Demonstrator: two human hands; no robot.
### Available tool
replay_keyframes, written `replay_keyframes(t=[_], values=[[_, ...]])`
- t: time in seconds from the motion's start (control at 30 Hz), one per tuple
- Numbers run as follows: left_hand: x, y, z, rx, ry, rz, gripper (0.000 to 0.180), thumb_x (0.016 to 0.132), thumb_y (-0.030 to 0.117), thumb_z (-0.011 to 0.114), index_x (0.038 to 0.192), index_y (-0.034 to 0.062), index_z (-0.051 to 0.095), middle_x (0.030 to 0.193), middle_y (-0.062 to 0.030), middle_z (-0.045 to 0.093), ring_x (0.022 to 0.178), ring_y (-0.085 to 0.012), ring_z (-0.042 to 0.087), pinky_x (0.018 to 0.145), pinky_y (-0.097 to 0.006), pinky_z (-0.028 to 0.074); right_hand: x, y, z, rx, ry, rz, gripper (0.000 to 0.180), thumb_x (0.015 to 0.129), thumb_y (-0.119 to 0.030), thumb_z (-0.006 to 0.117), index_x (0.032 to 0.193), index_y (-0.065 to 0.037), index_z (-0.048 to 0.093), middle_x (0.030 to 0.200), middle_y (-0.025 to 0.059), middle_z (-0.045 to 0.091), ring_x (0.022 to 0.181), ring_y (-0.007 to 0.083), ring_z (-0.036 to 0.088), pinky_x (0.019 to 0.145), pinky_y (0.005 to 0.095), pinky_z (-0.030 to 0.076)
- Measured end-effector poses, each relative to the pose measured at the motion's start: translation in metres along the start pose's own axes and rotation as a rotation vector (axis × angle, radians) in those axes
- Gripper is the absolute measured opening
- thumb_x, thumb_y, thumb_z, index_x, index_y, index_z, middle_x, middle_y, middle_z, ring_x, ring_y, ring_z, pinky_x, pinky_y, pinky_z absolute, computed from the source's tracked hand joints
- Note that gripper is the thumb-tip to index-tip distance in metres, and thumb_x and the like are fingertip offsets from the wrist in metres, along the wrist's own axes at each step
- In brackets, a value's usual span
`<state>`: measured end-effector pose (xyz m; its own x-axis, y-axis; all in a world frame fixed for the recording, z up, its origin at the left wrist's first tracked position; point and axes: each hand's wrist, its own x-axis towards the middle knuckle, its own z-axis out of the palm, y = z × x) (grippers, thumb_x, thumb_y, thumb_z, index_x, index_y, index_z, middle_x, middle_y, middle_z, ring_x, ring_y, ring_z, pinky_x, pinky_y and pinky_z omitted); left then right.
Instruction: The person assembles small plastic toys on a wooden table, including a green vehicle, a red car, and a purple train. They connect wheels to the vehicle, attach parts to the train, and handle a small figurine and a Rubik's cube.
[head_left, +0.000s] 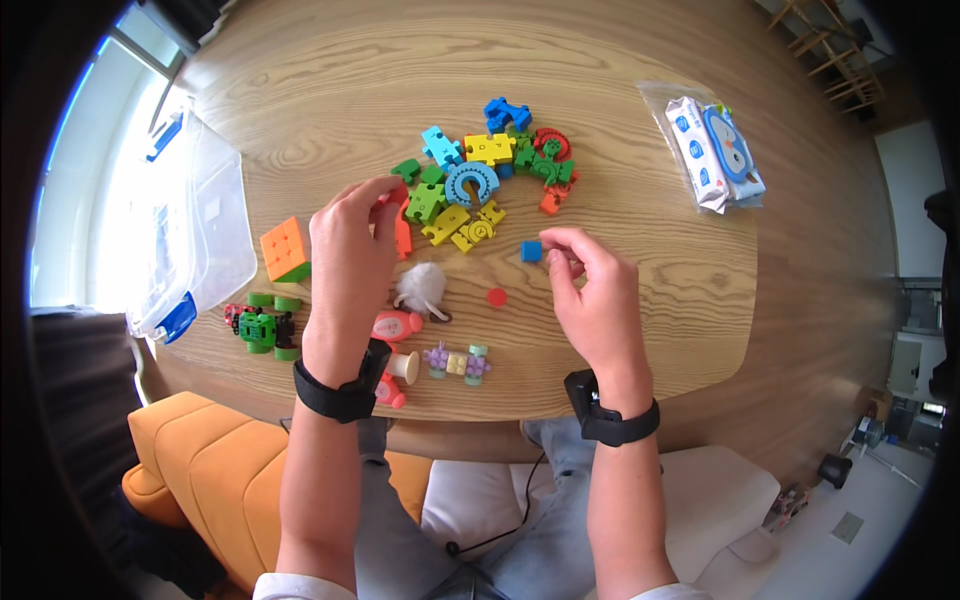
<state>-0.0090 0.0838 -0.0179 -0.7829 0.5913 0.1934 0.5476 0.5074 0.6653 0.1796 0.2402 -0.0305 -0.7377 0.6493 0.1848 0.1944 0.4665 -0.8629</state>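
My left hand (350, 240) is closed at the left side of a heap of wooden puzzle pieces, its fingertips on a red puzzle piece (397, 193) that they partly hide. Just below those fingers lies an orange-red curved piece (403, 235). Right of the heap, my right hand (598, 295) has its fingers bent in a pinch at the right edge of a small blue cube (531, 251). A flat red disc (497, 297) rests on the table between my hands. The heap includes a light-blue ring-shaped piece (470, 184), a yellow piece (489, 149) and a green piece (427, 203).
Around my left forearm are an orange-sided puzzle cube (285, 250), a green toy car (262, 328), a white fluffy ball (422, 288), pink toys (397, 324) and a pastel block car (458, 362). A clear bin (215, 215) stands far left; a wipes pack (700, 160) lies far right.
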Motion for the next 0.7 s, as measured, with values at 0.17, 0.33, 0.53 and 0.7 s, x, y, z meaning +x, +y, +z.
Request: replay_keyframes(t=[0.17, 0.33, 0.53, 0.7], values=[[0.000, 0.006, -0.005, -0.143, 0.070, 0.027, 0.023, 0.094, 0.000, 0.070, 0.117, 0.0018, 0.071, 0.100, -0.0156, 0.079, 0.087, -0.0272, 0.078, 0.078, -0.036, 0.060, 0.000, -0.003, 0.002, -0.008, 0.000, -0.029, 0.013, 0.097, 0.003, 0.065, 0.108, 0.003, 0.073, 0.091, 0.0156, 0.076, 0.073, 0.0234, 0.072, 0.066, 0.0338, 0.055], [0.001, 0.013, -0.008, -0.178, 0.014, -0.022, 0.029, 0.094, 0.000, 0.073, 0.122, 0.0009, 0.070, 0.104, -0.0132, 0.080, 0.089, -0.0213, 0.078, 0.083, -0.032, 0.061, 0.001, -0.007, 0.003, -0.030, -0.019, -0.009, 0.015, 0.099, 0.000, 0.066, 0.110, 0.001, 0.076, 0.091, 0.0121, 0.078, 0.076, 0.0179, 0.072, 0.071, 0.0306, 0.056], [-0.004, 0.026, -0.008, -0.182, -0.096, 0.025, 0.025, 0.092, 0.001, 0.075, 0.117, -0.0007, 0.073, 0.103, -0.0116, 0.080, 0.091, -0.0195, 0.078, 0.083, -0.031, 0.060, 0.001, -0.007, 0.004, -0.026, 0.012, -0.028, 0.018, 0.095, 0.002, 0.070, 0.111, -0.001, 0.076, 0.092, 0.0106, 0.079, 0.076, 0.0167, 0.072, 0.071, 0.0298, 0.056], [-0.009, 0.041, -0.004, -0.249, -0.176, 0.106, 0.024, 0.091, -0.001, 0.075, 0.115, 0.0000, 0.075, 0.102, -0.0121, 0.080, 0.092, -0.0213, 0.078, 0.084, -0.032, 0.060, 0.002, -0.007, 0.000, -0.059, 0.058, -0.073, 0.026, 0.088, 0.003, 0.077, 0.113, -0.003, 0.076, 0.093, 0.0088, 0.079, 0.077, 0.0152, 0.072, 0.071, 0.0292, 0.057]])
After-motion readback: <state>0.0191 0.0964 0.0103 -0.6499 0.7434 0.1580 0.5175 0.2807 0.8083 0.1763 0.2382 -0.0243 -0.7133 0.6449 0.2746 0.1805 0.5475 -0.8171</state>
